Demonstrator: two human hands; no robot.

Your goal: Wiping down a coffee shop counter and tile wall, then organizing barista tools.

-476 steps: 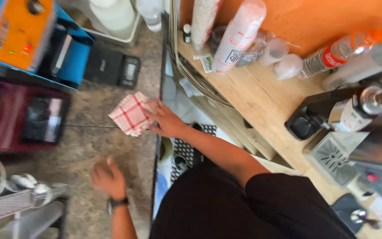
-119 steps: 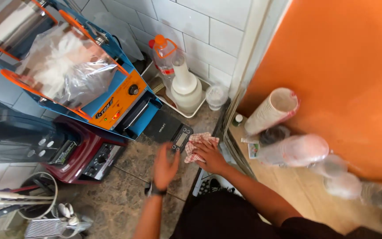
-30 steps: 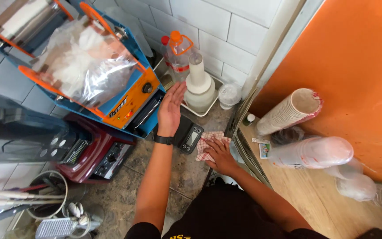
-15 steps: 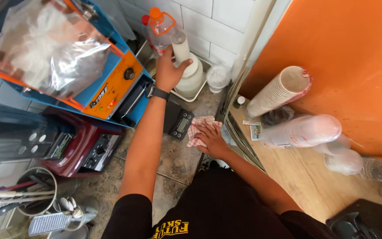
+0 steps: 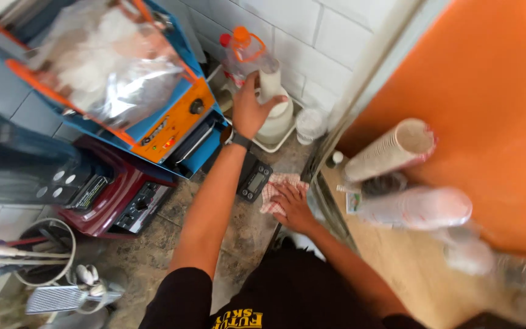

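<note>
A white pump bottle [image 5: 273, 109] at the back of the stone counter [image 5: 245, 237] is gripped around its neck by the left hand [image 5: 249, 109], not yet lifted. A red checked cloth [image 5: 273, 192] is pressed flat under the open right hand [image 5: 291, 204]; wiping appears unfinished.

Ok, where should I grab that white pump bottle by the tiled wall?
Judging by its shape, grip the narrow upright neck of the white pump bottle from the counter side. Its body is wide, and the left hand already wraps the neck there.
</note>
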